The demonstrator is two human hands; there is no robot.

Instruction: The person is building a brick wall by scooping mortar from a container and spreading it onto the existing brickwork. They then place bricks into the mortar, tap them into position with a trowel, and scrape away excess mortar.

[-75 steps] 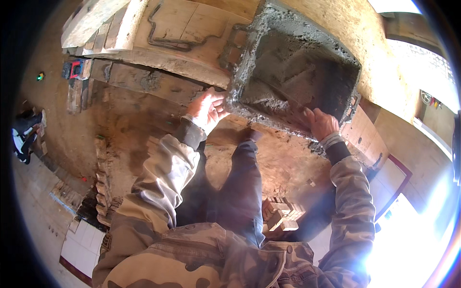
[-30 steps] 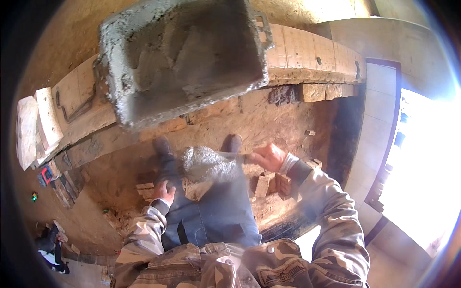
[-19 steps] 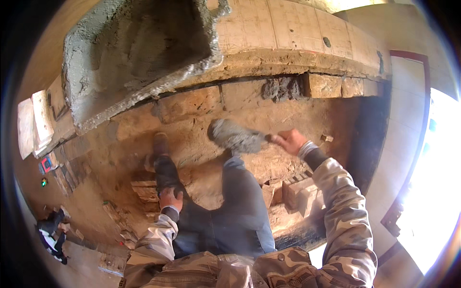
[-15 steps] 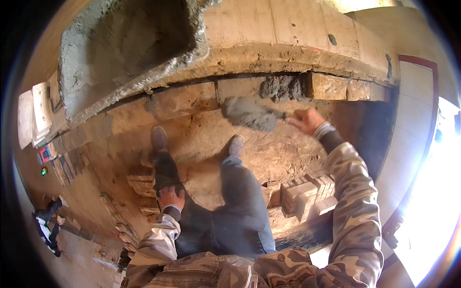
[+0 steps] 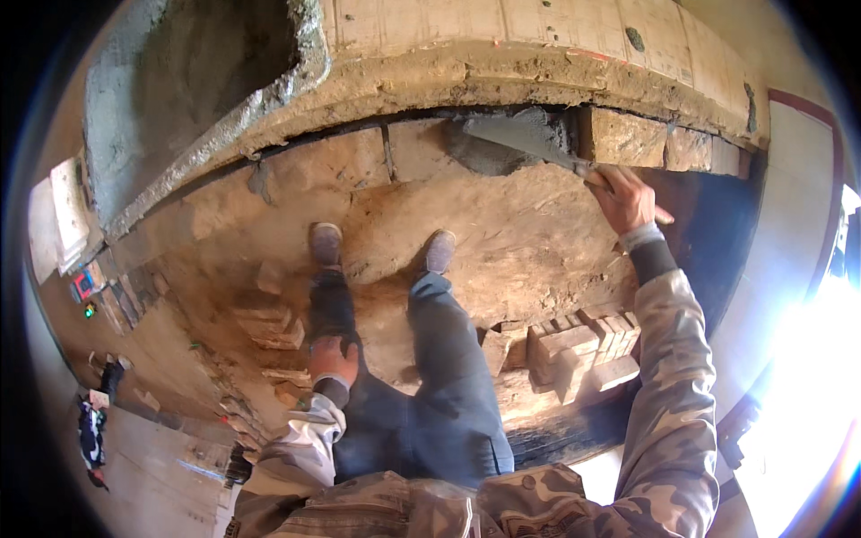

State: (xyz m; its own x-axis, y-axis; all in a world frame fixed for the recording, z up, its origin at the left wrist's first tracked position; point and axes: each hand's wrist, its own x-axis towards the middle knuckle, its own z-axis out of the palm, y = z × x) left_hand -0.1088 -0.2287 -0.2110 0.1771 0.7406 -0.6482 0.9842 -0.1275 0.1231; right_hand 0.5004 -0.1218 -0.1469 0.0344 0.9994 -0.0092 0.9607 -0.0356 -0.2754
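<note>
My right hand (image 5: 621,199) grips the handle of a trowel (image 5: 516,134) on the low brick course along the wall. The trowel's blade lies over wet grey mortar (image 5: 484,160), between a pale brick on its left and an upright-edged brick (image 5: 628,139) on its right. How thick the mortar is beneath the blade is hidden. My left hand (image 5: 334,360) rests on my left thigh near the knee, holding nothing, its fingers laid out over the trouser leg.
A mortar-coated trough (image 5: 309,49) stands at the upper left. Stacked bricks (image 5: 574,350) sit by my right leg, and more bricks (image 5: 269,327) lie to the left. Another person (image 5: 94,426) is at the far left. A pale door panel (image 5: 780,206) stands at right.
My right hand has swung the trowel up and right, from above the dirt floor onto the brick course, where its blade now covers the mortar. My left hand stays on the thigh.
</note>
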